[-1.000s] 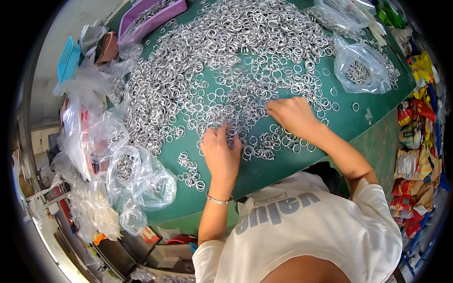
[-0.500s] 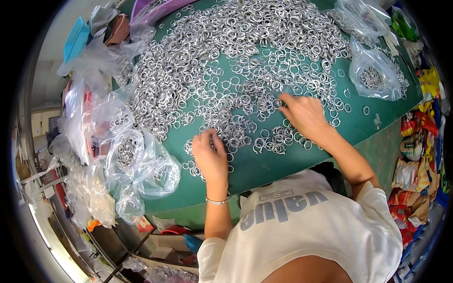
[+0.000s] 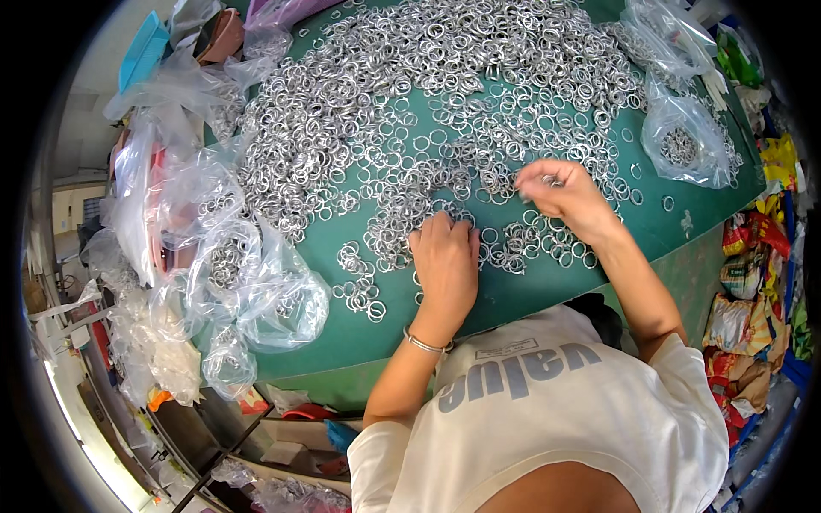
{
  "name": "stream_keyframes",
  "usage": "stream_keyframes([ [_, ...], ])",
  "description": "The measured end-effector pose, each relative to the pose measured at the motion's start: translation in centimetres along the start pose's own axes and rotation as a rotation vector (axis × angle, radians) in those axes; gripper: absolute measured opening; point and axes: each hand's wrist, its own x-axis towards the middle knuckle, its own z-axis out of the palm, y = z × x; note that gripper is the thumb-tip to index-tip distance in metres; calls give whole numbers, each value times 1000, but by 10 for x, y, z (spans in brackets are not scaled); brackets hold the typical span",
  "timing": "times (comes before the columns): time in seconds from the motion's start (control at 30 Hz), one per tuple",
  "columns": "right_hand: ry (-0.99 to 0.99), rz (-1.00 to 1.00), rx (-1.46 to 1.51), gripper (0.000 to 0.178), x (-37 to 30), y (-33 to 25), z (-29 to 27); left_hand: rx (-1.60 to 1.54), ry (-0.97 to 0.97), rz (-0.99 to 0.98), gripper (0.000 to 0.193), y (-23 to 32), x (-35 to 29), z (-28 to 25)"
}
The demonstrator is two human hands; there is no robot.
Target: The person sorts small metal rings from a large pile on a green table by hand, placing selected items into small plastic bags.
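Many small silver metal rings (image 3: 419,192) lie in a loose heap on a green table (image 3: 316,350). My left hand (image 3: 447,261), with a bangle at its wrist, rests at the near edge of this heap. Its fingers are bent down among the rings, and what they hold is hidden. Just above the rings to the right is my right hand (image 3: 569,197), its fingers curled and the tips blurred. A bit of silver, seemingly rings, shows inside the curl. A small cluster of rings (image 3: 359,286) sits left of my left hand, and another cluster (image 3: 517,248) lies between both hands.
A much larger mound of rings (image 3: 342,103) spreads along the far side. Clear plastic bags (image 3: 282,299) holding rings crowd the left edge. Another ring bag (image 3: 684,145) stands at the right. Colourful packages (image 3: 744,282) line the right side beyond the table.
My left hand has moved right, from the small left cluster to the heap's near edge. My right hand has shifted slightly right and its fingers have curled in.
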Motion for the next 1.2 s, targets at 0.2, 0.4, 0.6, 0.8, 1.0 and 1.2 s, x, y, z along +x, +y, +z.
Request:
stream_keyframes([
  [0.2,-177,123,696,23,0,6,-2,-463,65,-261,6,-7,0,-15],
  [0.4,-135,-305,-891,13,3,19,25,-1233,-67,-703,5,-25,-10,-41],
  [0.6,-52,-458,-1140,9,1,23,38,-319,130,-452,5,-39,-18,-44],
  [0.8,-256,126,87,12,0,4,10,-213,-49,-469,8,-38,-29,-57],
  [1.0,-220,215,653,14,6,16,18,-72,27,-320,18,-21,-33,-41],
  [1.2,-16,-363,-827,18,-2,22,59,-66,36,-351,21,-18,-35,-26],
])
